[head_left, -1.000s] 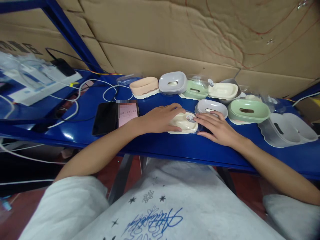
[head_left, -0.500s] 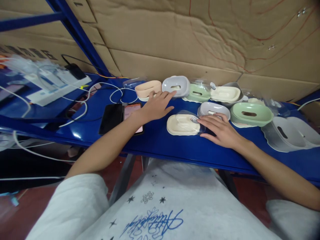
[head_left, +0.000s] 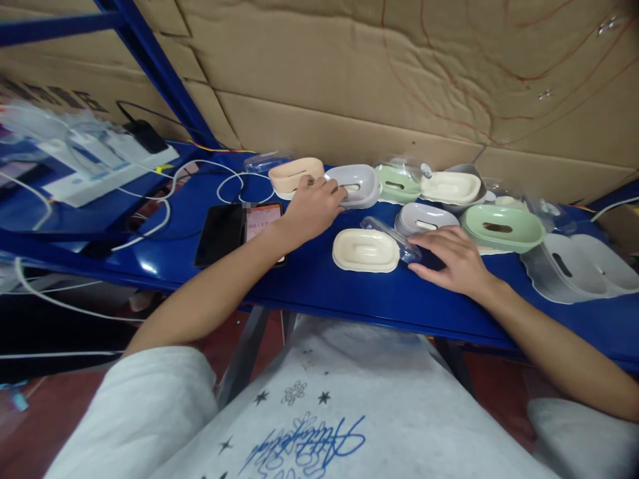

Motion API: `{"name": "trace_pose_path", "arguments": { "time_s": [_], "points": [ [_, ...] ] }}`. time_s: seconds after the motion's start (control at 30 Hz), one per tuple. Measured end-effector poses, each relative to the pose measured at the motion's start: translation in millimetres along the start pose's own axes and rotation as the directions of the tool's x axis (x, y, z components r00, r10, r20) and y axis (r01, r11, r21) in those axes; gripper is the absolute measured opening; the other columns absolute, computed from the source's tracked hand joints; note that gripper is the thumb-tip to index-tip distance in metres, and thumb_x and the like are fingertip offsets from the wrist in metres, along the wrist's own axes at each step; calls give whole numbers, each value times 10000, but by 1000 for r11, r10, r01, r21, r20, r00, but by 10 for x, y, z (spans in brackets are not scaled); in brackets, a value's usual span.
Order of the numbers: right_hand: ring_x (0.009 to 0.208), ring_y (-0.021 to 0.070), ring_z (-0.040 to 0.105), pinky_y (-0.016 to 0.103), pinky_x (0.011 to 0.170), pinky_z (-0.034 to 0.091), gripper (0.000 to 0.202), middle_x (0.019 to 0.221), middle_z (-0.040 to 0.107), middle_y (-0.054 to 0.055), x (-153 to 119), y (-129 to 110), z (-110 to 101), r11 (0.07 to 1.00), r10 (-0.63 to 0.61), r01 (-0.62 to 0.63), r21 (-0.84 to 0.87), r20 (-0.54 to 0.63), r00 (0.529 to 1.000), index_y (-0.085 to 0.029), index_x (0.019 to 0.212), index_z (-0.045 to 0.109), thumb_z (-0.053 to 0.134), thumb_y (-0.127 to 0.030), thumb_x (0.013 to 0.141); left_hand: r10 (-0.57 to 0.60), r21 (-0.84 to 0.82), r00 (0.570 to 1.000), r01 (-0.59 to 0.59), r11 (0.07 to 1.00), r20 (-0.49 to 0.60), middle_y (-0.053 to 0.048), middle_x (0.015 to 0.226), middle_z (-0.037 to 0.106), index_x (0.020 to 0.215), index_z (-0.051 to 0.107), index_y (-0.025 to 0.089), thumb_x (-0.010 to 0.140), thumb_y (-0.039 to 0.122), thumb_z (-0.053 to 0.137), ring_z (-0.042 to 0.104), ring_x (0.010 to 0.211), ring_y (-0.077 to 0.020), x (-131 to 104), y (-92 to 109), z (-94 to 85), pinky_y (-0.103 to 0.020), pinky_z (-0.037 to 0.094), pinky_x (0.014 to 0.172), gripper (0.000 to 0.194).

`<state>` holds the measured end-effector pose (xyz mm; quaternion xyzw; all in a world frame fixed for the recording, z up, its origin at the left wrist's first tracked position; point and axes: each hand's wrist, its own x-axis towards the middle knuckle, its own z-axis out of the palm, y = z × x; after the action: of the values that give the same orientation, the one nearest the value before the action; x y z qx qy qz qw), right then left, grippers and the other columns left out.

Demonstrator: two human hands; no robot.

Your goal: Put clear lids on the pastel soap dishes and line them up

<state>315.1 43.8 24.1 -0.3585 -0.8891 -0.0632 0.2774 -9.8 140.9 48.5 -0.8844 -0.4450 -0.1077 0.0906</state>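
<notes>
My left hand [head_left: 317, 207] has its fingers curled over the left end of a lavender oval soap dish [head_left: 367, 183] with a slot in its floor. A peach oval dish [head_left: 294, 174] sits just behind that hand. My right hand [head_left: 446, 258] pinches the right end of a clear plastic lid [head_left: 390, 236], thumb below and fingers above. This lid stands tilted along the upper right side of a cream oval dish [head_left: 365, 251], which lies uncovered on the blue table. Beyond my right fingers is a second lavender dish [head_left: 428, 216], partly hidden by them.
Green dishes [head_left: 502, 226], another cream dish [head_left: 452, 186] and grey translucent trays [head_left: 589, 266] line the back and right of the blue table [head_left: 304, 286]. A phone [head_left: 262, 223] and a black slab [head_left: 219, 236] lie left. White cables and a power strip [head_left: 114, 173] are farther left.
The clear lid has come off the cream dish and tipped toward its right side with my right hand. My left hand has drawn the lavender dish slightly nearer.
</notes>
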Motion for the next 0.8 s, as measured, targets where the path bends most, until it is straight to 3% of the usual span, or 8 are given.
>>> {"name": "trace_pose_path", "arguments": {
  "time_s": [0.1, 0.23, 0.33, 0.43, 0.57, 0.63, 0.73, 0.8],
  "points": [
    [997, 300, 778, 488, 942, 565, 323, 1128, 826, 70, 0, -3, 11, 993, 119, -119, -9, -29, 992, -273, 1258, 749, 685, -440, 989, -31, -29, 998, 29, 999, -57, -187, 1277, 681, 1256, 682, 164, 1079, 278, 411, 623, 1228, -379, -9, -9, -110, -539, 430, 1042, 343],
    [878, 297, 787, 493, 887, 604, 325, 920, 828, 51, -5, 23, 31, 964, 265, -262, 46, -105, 958, -263, 1251, 751, 647, -445, 1002, -30, -117, 990, 14, 993, -134, -159, 1214, 695, 1242, 643, 168, 1097, 345, 401, 648, 1157, -336, -127, 56, -308, -466, 478, 973, 333],
    [760, 265, 786, 437, 783, 633, 318, 783, 802, 16, 4, 36, 42, 894, 435, -414, 168, -116, 893, -265, 1233, 751, 624, -466, 1022, 167, -128, 984, -174, 976, -68, -132, 1152, 709, 1201, 647, 176, 1101, 357, 410, 673, 1067, -301, -262, 193, -405, -425, 494, 930, 314],
    [668, 246, 772, 396, 689, 632, 330, 694, 772, -3, 19, 42, 37, 807, 564, -521, 278, -102, 819, -268, 1172, 765, 625, -526, 1021, 360, -106, 933, -357, 928, 3, -117, 1124, 724, 1167, 675, 181, 1107, 324, 410, 683, 1032, -280, -348, 319, -385, -410, 492, 927, 307],
    [627, 245, 756, 379, 617, 605, 347, 655, 751, -6, 8, 78, 21, 754, 628, -569, 327, -105, 771, -270, 1137, 764, 641, -567, 1008, 474, -117, 880, -468, 876, 34, -129, 1163, 728, 1193, 698, 178, 1099, 275, 445, 675, 1089, -279, -345, 353, -265, -423, 484, 974, 287],
    [621, 241, 745, 376, 609, 591, 340, 662, 747, -5, -9, 103, 20, 748, 637, -578, 326, -109, 763, -269, 1131, 759, 642, -564, 1010, 499, -166, 865, -486, 858, 47, -126, 1223, 714, 1227, 690, 192, 1090, 328, 515, 662, 1150, -282, -334, 327, -234, -428, 470, 1030, 260],
    [660, 234, 732, 386, 650, 593, 325, 727, 756, 7, -17, 112, 21, 772, 615, -562, 296, -127, 778, -265, 1125, 755, 638, -548, 1014, 513, -252, 855, -480, 840, 81, -127, 1379, 652, 1335, 637, 224, 1009, 424, 689, 615, 1280, -304, -342, 287, -233, -446, 432, 1115, 386],
    [721, 238, 733, 399, 688, 603, 312, 823, 776, 28, -3, 89, 11, 812, 571, -528, 250, -152, 806, -265, 1131, 754, 635, -530, 1015, 515, -284, 850, -470, 836, 110, -116, 1420, 637, 1379, 607, 252, 987, 388, 723, 590, 1332, -303, -354, 270, -232, -437, 432, 1110, 431]
  ]
}}
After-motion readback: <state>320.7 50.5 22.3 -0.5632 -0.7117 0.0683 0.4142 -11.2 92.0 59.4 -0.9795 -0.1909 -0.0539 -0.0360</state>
